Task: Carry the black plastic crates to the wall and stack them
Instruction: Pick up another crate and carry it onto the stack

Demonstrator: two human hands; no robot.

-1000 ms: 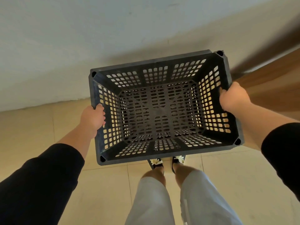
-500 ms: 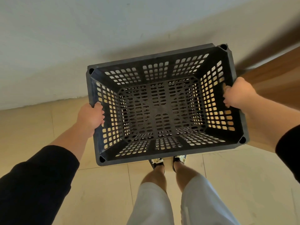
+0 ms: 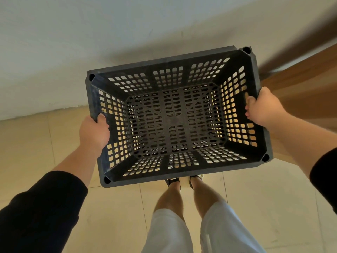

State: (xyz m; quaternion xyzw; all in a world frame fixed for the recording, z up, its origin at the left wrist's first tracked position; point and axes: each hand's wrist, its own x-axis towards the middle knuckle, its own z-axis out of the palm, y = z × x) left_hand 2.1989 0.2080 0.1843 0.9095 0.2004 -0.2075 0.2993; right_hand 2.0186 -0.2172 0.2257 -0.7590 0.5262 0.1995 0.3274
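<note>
- A black plastic crate [image 3: 175, 123], open side up and empty, is held in the air above a beige tiled floor [image 3: 116, 212], in front of the person.
- The left hand [image 3: 94, 133] is closed over the rim of the crate's left short side, with the thumb laid inside the wall.
- The right hand [image 3: 263, 107] is closed over the rim of the right short side; its fingers [image 3: 250, 104] are curled through the handle opening in that wall.
- The crate is tilted, its right far corner being raised higher in view than its left far corner.
- The walls and bottom of the crate are perforated with rows of small rectangular holes, through which the floor is seen.
- A pale wall [image 3: 91, 42] is seen just beyond the far long side of the crate; a brown wooden surface [image 3: 300, 83] lies at the far right.
- Black sleeves [image 3: 42, 212] are worn on both forearms.
- Below the near edge of the crate, two bare legs in light shorts [image 3: 169, 232] and dark shoes [image 3: 173, 180] are seen.
</note>
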